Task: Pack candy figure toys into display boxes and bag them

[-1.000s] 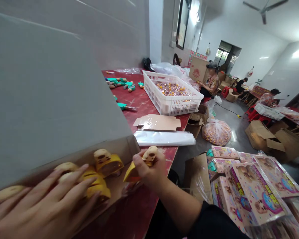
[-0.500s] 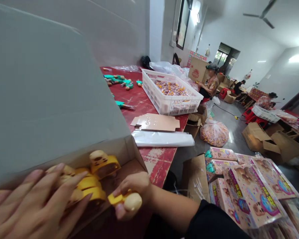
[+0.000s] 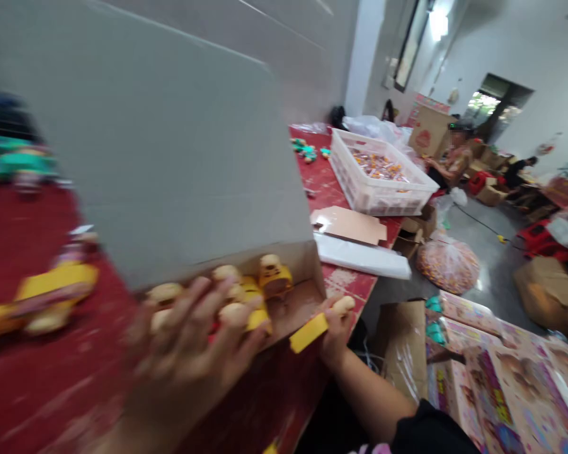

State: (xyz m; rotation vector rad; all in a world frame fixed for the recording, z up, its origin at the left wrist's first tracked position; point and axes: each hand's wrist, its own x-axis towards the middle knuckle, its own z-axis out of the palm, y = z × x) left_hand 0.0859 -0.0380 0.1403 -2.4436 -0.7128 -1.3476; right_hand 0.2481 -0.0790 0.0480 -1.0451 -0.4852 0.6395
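Observation:
A grey cardboard box (image 3: 180, 157) lies on its side on the red table (image 3: 42, 378), its open mouth toward me. Several yellow-and-tan toys (image 3: 246, 293) sit in a row inside the mouth. My left hand (image 3: 194, 350), blurred, rests flat over those toys with fingers spread. My right hand (image 3: 335, 331) is at the box's right corner by the table edge and grips one yellow-and-tan toy (image 3: 312, 329). More yellow toys (image 3: 52, 293) lie blurred on the table to the left of the box.
A white crate (image 3: 378, 180) of small coloured pieces stands further along the table, with flat cardboard (image 3: 348, 224) and a clear plastic stack (image 3: 362, 255) before it. Pink printed packages (image 3: 492, 372) and brown cartons (image 3: 397, 343) fill the floor at right. Other people sit working far back.
The camera has swung left and blurred. My right hand has brought its toy from below the box mouth up to the box's right corner. My left hand stays over the toys.

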